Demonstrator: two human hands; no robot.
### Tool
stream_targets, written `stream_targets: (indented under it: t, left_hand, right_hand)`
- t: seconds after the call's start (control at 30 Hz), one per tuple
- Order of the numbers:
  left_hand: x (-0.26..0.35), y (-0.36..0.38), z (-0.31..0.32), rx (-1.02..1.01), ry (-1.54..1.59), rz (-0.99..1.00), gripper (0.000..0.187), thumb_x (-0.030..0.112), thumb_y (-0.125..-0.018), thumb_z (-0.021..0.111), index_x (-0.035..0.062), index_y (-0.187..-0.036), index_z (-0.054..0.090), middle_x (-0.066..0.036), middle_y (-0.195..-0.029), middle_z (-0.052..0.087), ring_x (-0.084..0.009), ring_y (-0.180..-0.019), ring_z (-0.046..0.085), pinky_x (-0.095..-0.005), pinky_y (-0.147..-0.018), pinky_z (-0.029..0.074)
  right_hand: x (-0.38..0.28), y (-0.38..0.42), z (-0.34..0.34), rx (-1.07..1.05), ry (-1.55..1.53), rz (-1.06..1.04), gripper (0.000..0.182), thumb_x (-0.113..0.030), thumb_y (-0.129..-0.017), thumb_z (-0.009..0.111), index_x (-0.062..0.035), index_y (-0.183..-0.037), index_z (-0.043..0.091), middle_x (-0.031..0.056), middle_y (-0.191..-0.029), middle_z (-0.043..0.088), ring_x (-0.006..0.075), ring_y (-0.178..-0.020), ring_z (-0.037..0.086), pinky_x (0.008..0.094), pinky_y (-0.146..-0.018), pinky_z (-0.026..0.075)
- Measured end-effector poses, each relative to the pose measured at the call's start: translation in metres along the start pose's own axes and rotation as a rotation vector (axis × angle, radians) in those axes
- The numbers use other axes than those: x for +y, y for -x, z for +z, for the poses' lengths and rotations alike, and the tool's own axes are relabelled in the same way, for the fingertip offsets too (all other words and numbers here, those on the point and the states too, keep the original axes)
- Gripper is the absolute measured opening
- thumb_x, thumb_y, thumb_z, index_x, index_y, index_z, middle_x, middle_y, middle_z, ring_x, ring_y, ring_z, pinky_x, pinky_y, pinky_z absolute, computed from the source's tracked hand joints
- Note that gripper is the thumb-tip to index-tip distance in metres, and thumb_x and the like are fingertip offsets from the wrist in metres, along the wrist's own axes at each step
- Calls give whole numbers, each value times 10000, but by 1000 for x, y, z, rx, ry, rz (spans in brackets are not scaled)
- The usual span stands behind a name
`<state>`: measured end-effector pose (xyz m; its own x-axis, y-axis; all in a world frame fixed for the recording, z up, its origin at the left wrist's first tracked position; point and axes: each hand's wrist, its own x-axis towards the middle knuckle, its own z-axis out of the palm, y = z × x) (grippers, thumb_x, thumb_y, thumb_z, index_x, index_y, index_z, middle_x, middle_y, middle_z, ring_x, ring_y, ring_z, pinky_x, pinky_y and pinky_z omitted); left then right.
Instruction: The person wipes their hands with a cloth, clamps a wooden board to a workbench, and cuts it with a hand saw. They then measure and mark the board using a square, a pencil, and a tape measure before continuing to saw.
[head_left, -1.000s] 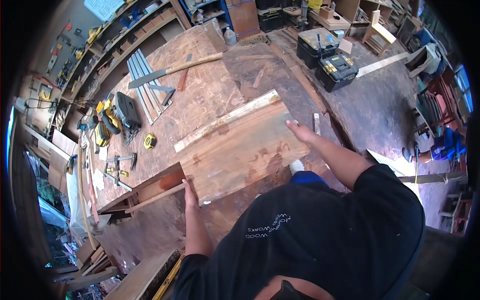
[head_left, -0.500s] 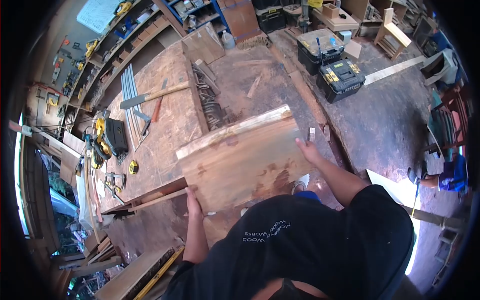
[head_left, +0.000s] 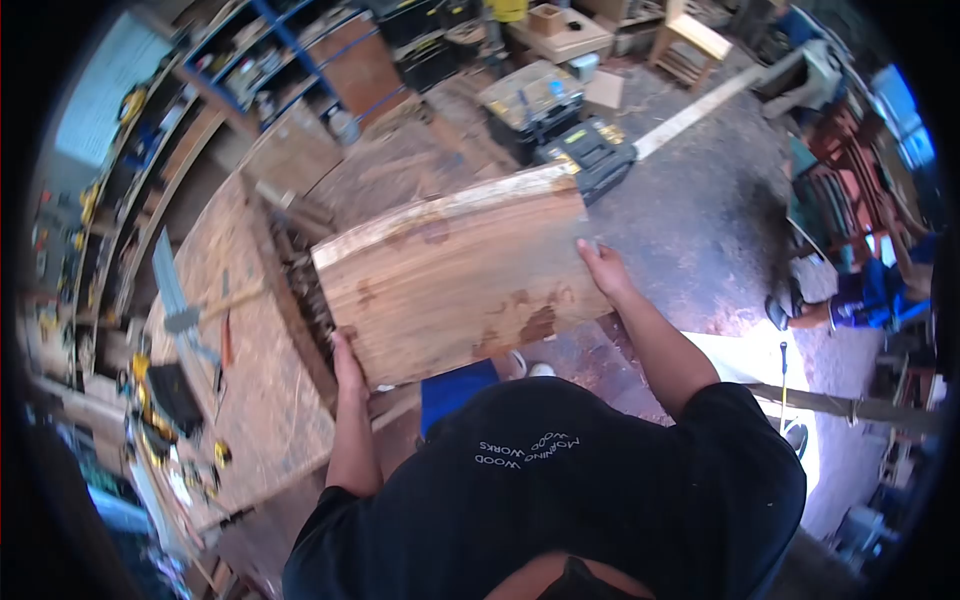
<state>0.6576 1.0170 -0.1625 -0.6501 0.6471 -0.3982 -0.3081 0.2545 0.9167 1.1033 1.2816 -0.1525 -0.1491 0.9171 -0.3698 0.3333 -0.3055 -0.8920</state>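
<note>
A wide wooden board (head_left: 455, 275) is held out in front of my body, its broad face toward me. Pale sapwood runs along its far edge, and dark reddish stains mark the near right part. My left hand (head_left: 348, 362) grips the board's left end near the lower corner. At the opposite end my right hand (head_left: 605, 270) is closed round the edge, thumb on the upper face. The fingers beneath the board are hidden on both sides.
To my left stands a workbench (head_left: 265, 400) with a hand saw, metal bars and a yellow tape measure (head_left: 222, 452). Black toolboxes (head_left: 590, 155) sit on the floor ahead. A person in blue (head_left: 880, 295) is at the far right. Shelves (head_left: 160, 190) line the back left.
My view and body have turned to the right, so the workbench slides left. The board stays in both hands and now hangs past the bench edge, over the floor.
</note>
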Motion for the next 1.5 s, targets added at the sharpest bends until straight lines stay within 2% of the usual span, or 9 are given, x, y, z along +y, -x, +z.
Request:
stream_targets:
  t: [0.17,0.4,0.6,0.83,0.97,1.13,1.23,1.43,1.5]
  left_hand:
    - [62,-92,75,-109,128,-31,777,649,-950,311,44,-1437,338,-129,-1412,445,-258,-1274,450,-384,-1054,373]
    - [87,-342,152,-106,208,-44,811,697,-917,324,53,-1409,357,-152,-1408,434,-288,-1282,429,-407,-1082,338]
    - [158,-477,170,-92,195,-64,870,735,-890,325,61,-1440,319,-130,-1442,403,-288,-1314,394,-409,-1097,318]
    - [237,-560,165,18,219,148,853,717,-906,316,59,-1449,308,-129,-1454,382,-279,-1317,381,-408,-1107,289]
    - [266,-589,156,183,236,235,834,703,-912,337,42,-1421,342,-135,-1426,406,-276,-1298,396,-408,-1103,292]
    - [273,-621,127,389,233,164,807,667,-940,319,-8,-1374,397,-158,-1342,491,-259,-1224,472,-382,-1061,351]
    - [263,-621,128,408,330,106,800,651,-952,307,-16,-1383,403,-164,-1327,510,-247,-1210,498,-370,-1039,384]
    - [250,-650,94,458,510,66,848,686,-924,328,1,-1422,340,-164,-1364,477,-255,-1229,496,-382,-1026,418]
    - [260,-674,77,461,559,-6,878,722,-895,338,17,-1419,350,-170,-1357,482,-264,-1236,494,-396,-1019,427]
  right_hand:
    - [-46,-79,0,109,-149,-35,676,-565,-952,444,52,-1168,615,158,-1105,660,235,-1019,605,342,-912,446]
    - [-132,-238,49,260,-292,-130,824,-659,-960,252,59,-1155,606,155,-1131,629,215,-1037,568,334,-941,420]
    - [-171,-388,92,171,-476,-177,852,-681,-948,246,63,-1189,585,151,-1137,623,214,-1048,568,341,-938,425]
    - [-265,-533,161,94,-391,-246,859,-695,-935,281,65,-1212,572,159,-1176,603,222,-1084,551,338,-972,406]
    - [-315,-622,215,-261,-519,-184,878,-732,-898,314,21,-1323,462,133,-1280,551,230,-1157,535,363,-1015,400]
    - [-347,-753,297,-490,-406,-197,705,-561,-903,552,-31,-1354,441,121,-1319,527,246,-1215,513,393,-1031,418]
    - [-404,-774,324,-844,-456,-30,628,-474,-921,574,-45,-1360,444,97,-1307,528,207,-1200,498,362,-1026,402]
    - [-481,-833,424,-1177,-162,-18,717,-460,-819,700,-48,-1349,451,86,-1278,549,201,-1146,540,374,-1000,435]
    - [-518,-830,462,-1137,-85,-63,704,-372,-795,721,-31,-1347,449,91,-1264,558,205,-1123,552,372,-995,437]
